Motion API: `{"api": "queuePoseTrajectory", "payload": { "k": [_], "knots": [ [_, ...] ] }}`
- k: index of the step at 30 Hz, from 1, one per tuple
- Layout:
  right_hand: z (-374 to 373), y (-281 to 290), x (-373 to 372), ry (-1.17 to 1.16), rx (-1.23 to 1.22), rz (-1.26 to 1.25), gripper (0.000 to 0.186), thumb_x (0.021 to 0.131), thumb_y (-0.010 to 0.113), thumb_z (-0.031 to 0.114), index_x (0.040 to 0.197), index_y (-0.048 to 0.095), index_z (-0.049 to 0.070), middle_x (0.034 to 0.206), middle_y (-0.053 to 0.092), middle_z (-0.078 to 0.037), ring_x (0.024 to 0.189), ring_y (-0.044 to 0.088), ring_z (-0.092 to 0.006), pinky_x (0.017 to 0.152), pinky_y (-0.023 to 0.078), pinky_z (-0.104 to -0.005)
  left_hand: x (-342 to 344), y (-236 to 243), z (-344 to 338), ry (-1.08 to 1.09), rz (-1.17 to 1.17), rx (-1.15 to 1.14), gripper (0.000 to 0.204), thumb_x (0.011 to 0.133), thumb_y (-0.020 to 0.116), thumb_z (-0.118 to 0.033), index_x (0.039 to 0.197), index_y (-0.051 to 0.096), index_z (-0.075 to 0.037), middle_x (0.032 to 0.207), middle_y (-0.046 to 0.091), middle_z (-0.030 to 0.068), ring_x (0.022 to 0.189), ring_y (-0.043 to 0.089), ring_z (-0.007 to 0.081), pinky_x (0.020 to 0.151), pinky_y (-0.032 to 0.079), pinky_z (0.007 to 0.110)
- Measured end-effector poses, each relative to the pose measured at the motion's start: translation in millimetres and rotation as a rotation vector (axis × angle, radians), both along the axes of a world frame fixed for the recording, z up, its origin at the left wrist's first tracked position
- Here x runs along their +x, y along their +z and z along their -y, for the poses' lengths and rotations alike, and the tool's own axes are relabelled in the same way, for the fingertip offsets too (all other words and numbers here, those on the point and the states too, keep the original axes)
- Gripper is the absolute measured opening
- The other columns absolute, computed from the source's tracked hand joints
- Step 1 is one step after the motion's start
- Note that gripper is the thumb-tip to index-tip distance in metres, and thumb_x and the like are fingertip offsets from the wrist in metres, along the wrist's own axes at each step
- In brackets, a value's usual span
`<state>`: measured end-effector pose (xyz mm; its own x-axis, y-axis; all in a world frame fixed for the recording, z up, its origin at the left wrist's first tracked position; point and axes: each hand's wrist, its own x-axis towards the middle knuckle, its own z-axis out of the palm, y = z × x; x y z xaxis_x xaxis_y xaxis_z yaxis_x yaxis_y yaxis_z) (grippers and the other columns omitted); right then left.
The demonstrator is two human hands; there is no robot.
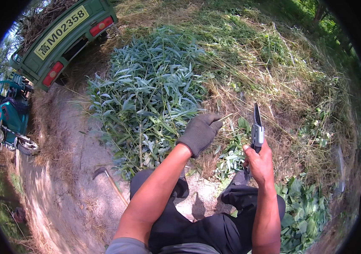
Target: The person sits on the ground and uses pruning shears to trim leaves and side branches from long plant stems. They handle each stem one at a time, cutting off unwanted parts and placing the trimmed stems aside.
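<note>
My left hand (200, 131) wears a dark work glove and pinches a thin pale stem (225, 118) that sticks out to the right. My bare right hand (260, 161) grips pruning shears (256, 129) by the handles, blades pointing up and closed, just right of the stem. A big heap of cut branches with narrow grey-green leaves (146, 93) lies on the ground in front of my left hand. My legs in dark trousers (206, 224) are folded below both hands.
A green cargo tricycle (64, 36) loaded with brush stands at the upper left, another green vehicle (11, 116) at the far left. A curved-bladed tool with a wooden handle (110, 182) lies on the dirt path. Dry grass covers the slope on the right, broad green leaves (303, 211) lower right.
</note>
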<state>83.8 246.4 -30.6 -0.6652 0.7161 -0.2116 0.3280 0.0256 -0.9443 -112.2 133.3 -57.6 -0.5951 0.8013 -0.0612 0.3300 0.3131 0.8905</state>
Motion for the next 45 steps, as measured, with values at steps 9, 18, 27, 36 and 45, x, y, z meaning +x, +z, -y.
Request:
{"api": "queuePoseTrajectory", "payload": {
  "k": [9,18,27,36,45],
  "knots": [
    [-1.7,9.4,-1.7,-0.008,-0.025,-0.015,0.025,0.088,0.067,0.014,0.097,0.050,0.000,0.071,0.052,-0.001,0.058,0.053,-0.0096,0.052,0.046,-0.0276,49.0,-33.6,-13.1,-0.611,-0.186,-0.535,0.049,0.092,0.056,-0.034,0.130,0.054,-0.002,0.120,0.063,0.0246,0.109,0.062,0.0412,0.096,0.048,0.047],
    [-4.3,17.7,-0.5,-0.018,-0.059,-0.070,0.020,0.089,0.068,0.011,0.097,0.053,0.000,0.072,0.054,0.001,0.061,0.050,-0.0064,0.056,0.043,-0.0246,-90.8,-139.8,22.0,0.406,0.618,-0.125,0.019,0.093,0.059,-0.019,0.099,0.065,-0.002,0.081,0.058,0.0015,0.066,0.057,0.0107,0.059,0.054,0.027],
    [-12.2,24.4,4.9,-0.015,-0.069,0.016,0.026,0.089,0.068,0.016,0.103,0.057,-0.003,0.081,0.062,-0.005,0.069,0.060,-0.0119,0.064,0.050,-0.0283,-71.2,-265.7,63.3,0.909,0.959,0.003,0.014,0.088,0.050,-0.008,0.074,0.047,-0.013,0.063,0.042,-0.0002,0.048,0.042,0.0130,0.040,0.036,0.029],
    [-13.6,28.5,-4.0,-0.050,-0.216,-0.011,0.020,0.089,0.068,0.004,0.104,0.056,-0.002,0.080,0.058,0.000,0.068,0.050,-0.0057,0.061,0.043,-0.0233,-47.8,-324.7,59.3,0.931,0.723,-0.038,0.021,0.087,0.059,-0.014,0.106,0.060,-0.007,0.097,0.062,0.0070,0.080,0.065,0.0175,0.049,0.045,0.033],
    [-11.6,28.6,-7.5,-0.021,-0.244,-0.010,0.020,0.089,0.068,0.006,0.103,0.056,-0.002,0.080,0.057,0.000,0.068,0.050,-0.0058,0.060,0.042,-0.0232,-56.7,-293.0,49.4,0.676,0.642,-0.283,0.021,0.081,0.068,-0.021,0.085,0.066,0.000,0.067,0.063,0.0083,0.055,0.060,0.0164,0.049,0.042,0.031]
  ]
}}
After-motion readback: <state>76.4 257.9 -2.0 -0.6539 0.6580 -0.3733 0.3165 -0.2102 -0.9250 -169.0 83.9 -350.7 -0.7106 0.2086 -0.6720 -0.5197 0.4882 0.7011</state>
